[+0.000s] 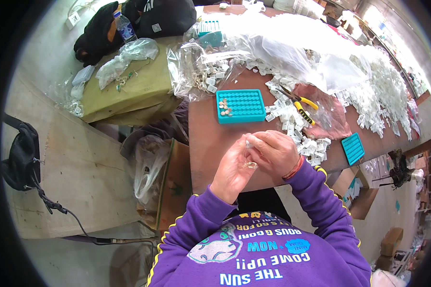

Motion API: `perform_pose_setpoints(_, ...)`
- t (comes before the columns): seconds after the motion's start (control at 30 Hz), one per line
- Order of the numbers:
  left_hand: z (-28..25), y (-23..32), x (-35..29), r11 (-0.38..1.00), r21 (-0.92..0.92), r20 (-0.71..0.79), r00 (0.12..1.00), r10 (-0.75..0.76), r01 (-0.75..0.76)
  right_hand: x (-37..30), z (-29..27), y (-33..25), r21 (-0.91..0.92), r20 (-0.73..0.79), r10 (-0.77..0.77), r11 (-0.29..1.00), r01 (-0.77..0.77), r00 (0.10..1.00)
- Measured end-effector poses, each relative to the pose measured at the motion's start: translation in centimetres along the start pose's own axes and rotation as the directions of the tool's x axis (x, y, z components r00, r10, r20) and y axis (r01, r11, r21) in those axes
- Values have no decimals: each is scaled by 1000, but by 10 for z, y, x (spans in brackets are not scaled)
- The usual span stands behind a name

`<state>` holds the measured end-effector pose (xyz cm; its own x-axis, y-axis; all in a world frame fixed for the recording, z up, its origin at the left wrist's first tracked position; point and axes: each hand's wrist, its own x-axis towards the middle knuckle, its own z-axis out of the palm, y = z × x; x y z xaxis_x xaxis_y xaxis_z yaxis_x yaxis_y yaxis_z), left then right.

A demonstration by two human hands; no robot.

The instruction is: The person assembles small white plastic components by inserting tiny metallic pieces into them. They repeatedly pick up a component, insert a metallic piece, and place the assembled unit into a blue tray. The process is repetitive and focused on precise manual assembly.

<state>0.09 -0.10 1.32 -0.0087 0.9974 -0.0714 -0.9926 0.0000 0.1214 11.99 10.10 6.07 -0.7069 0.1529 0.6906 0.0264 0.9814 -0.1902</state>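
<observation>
My hands meet above the near part of the brown table. My left hand (232,171) is cupped with its fingers curled, and small gold-coloured loops (249,165) lie in its palm. Beside it, my right hand (277,152) is closed in a pinch against the left fingertips. A tiny whitish piece (248,144) shows between the fingertips; its kind is too small to tell. Just beyond the hands sits a teal tray (242,118) with rows of small hollows. Several small round copper-coloured pieces (223,106) lie at its left end.
Loose clear plastic pieces (292,112) spread across the table (208,153) into a big heap at the right. Yellow-and-black pliers (303,111) rest on a pink cloth (337,115). A smaller teal tray (353,149) is at the right edge. Plastic bags (187,71) and a bottle (125,27) stand left.
</observation>
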Motion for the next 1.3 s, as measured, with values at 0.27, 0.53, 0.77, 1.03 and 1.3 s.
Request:
perform_pose_setpoints(0.27,0,-12,-6,998,55,-59,998,-34,37,-13,0,2,-10,-33,12,1000,-13,999)
perform_pose_setpoints(0.53,-14,-3,2,972,175,-147,972,181,-155,-27,-18,-13,100,27,413,905,-413,910)
perform_pose_setpoints(0.77,-38,13,8,900,261,-61,925,375,-348,-77,-102,62,-75,-89,698,707,-703,711)
perform_pose_setpoints(1.03,-35,14,10,936,157,20,948,317,-316,-114,-108,149,-344,210,603,782,-519,770)
perform_pose_setpoints(1.3,-39,12,10,902,319,-42,947,319,-290,-86,-107,125,-186,94,717,694,-695,691)
